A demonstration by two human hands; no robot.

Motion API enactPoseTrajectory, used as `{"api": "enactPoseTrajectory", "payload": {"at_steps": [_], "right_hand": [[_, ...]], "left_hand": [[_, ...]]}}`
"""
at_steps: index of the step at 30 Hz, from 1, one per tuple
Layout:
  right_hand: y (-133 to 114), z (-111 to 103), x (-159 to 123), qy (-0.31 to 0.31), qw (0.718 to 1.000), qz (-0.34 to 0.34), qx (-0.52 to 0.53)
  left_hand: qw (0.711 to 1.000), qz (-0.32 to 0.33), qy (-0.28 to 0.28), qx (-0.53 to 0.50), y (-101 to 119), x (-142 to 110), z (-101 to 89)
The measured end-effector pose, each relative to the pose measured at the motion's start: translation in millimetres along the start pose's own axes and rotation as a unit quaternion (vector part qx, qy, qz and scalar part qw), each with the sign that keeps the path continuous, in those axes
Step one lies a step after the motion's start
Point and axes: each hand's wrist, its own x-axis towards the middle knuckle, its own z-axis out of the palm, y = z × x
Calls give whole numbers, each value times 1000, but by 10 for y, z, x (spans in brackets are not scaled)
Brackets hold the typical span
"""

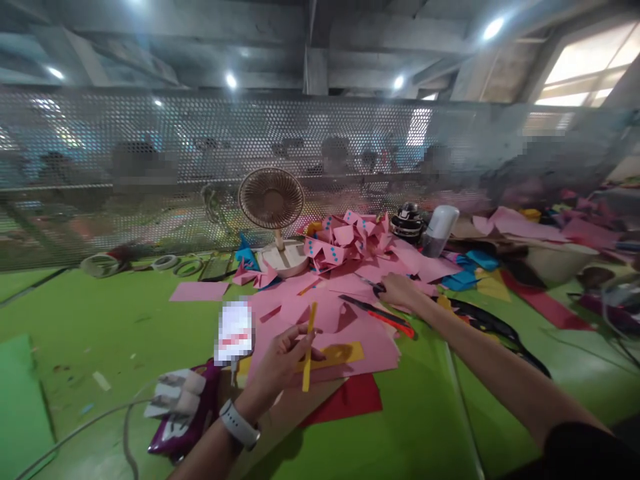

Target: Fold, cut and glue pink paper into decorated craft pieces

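My left hand (290, 353) pinches a narrow yellow paper strip (310, 350), held upright above the pink paper sheets (370, 360). A wider yellow paper piece (345, 353) lies just behind and below that hand. Stretched forward, my right hand (399, 291) has its fingers closed at the dark handle of what look like scissors (376, 287), resting on the pink paper; the fingertips are partly hidden. Close by that hand lies a red and black utility knife (383, 315). A red paper sheet (350, 402) shows under the pink ones.
A desk fan (273, 200) stands at the back before a perforated metal screen (200, 147). Folded pink paper pieces (345, 240) are heaped beside it, near a white-capped bottle (441, 230). Plugs (180, 393) with cables lie left on the green table (110, 320). People sit beyond the screen.
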Motion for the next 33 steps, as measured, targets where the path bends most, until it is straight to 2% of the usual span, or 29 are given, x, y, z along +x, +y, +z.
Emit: {"api": "enactPoseTrajectory", "payload": {"at_steps": [5, 9, 15, 18, 21, 24, 26, 29, 33], "right_hand": [[64, -24, 221, -99, 995, -7, 21], [72, -87, 258, -152, 986, -9, 61], [273, -129, 42, -130, 985, 6, 117], [361, -83, -108, -109, 981, 8, 161], [263, -40, -289, -122, 926, 2, 357], [-66, -33, -527, -185, 850, -35, 492], [-342, -30, -696, -239, 808, -43, 537], [-672, 9, -901, -312, 775, -64, 546], [-819, 96, -1026, -342, 755, -69, 555]], "left_hand": [[999, 11, -12, -50, -19, -27, 22], [995, 9, -16, -99, -36, -55, 17], [988, -7, 11, -151, -43, -105, 38], [985, 7, -4, -175, -46, -141, 45], [984, -18, -2, -175, -53, -189, 31], [980, -49, 1, -191, -81, -225, 4], [976, -58, 5, -209, -115, -234, -9], [972, -69, 10, -226, -167, -235, -14], [975, -51, 35, -212, -199, -237, -12]]}}
